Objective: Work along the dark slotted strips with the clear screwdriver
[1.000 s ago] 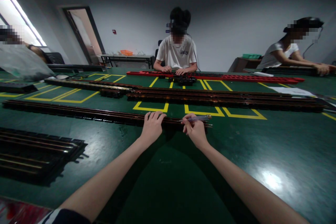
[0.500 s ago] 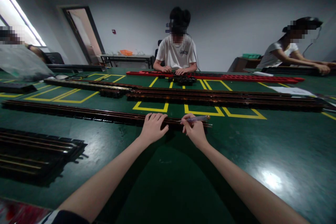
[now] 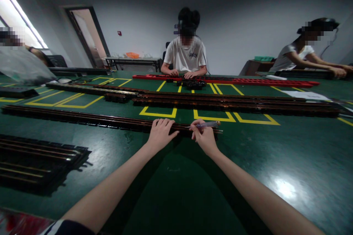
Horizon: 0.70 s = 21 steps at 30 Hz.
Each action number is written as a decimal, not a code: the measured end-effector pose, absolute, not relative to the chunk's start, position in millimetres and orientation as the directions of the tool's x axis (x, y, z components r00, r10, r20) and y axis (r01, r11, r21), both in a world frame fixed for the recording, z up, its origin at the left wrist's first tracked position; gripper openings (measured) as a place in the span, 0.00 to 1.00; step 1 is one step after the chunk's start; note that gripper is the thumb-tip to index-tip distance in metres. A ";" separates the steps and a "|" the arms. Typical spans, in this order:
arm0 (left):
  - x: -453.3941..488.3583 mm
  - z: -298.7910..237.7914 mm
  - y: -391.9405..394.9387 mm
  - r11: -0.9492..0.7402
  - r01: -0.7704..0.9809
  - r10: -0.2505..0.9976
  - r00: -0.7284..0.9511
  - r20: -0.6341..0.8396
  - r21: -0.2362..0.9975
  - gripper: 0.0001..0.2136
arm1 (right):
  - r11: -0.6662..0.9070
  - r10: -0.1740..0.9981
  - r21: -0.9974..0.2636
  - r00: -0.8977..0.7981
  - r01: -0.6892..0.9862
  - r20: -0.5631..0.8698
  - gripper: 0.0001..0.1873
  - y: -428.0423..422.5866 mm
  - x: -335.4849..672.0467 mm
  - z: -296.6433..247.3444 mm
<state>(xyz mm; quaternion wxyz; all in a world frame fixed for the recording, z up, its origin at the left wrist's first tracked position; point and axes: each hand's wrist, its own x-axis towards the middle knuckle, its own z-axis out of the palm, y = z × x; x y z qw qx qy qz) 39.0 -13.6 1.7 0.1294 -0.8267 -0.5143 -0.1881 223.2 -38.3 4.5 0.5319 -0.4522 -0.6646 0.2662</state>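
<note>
A long dark rail with copper-coloured strips [image 3: 82, 118] lies across the green table in front of me. My left hand [image 3: 161, 134] rests on its right part with the fingers laid flat over the top. Just to the right, my right hand [image 3: 204, 137] is closed round a clear, pen-like tool [image 3: 207, 124], which lies almost level with its tip near the rail's right end.
More long dark rails [image 3: 237, 104] lie across the table middle, over yellow floor-style markings [image 3: 158, 113]. A stack of short rails [image 3: 35, 158] sits at my left. A red rail [image 3: 248, 80] lies far back, where a person in a white shirt [image 3: 186, 57] works; another person [image 3: 303, 53] sits at the right.
My left hand's fingers have slid slightly to the right along the rail. The right hand with the tool stays almost still.
</note>
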 end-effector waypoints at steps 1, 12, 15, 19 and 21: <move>39.2 1.6 -13.5 -0.435 0.900 0.800 0.398 0.448 -0.022 0.18 | 0.449 0.884 -0.836 -0.023 0.314 0.466 0.12 -38.2 223.2 4.5; 43.5 0.2 -15.5 -0.417 0.909 0.797 0.373 0.476 -0.013 0.16 | 0.462 0.878 -0.840 -0.017 0.284 0.478 0.13 -35.9 223.2 1.5; 43.1 -1.2 -15.2 -0.427 0.904 0.786 0.373 0.492 -0.004 0.15 | 0.471 0.874 -0.835 -0.017 0.285 0.487 0.14 -36.6 223.2 2.0; 42.5 -2.0 -15.0 -0.434 0.901 0.781 0.376 0.499 0.001 0.14 | 0.474 0.871 -0.829 -0.020 0.296 0.491 0.14 -37.6 223.1 3.6; 42.4 -2.1 -15.0 -0.436 0.900 0.779 0.377 0.502 0.001 0.14 | 0.472 0.872 -0.828 -0.022 0.304 0.489 0.14 -37.7 222.9 4.2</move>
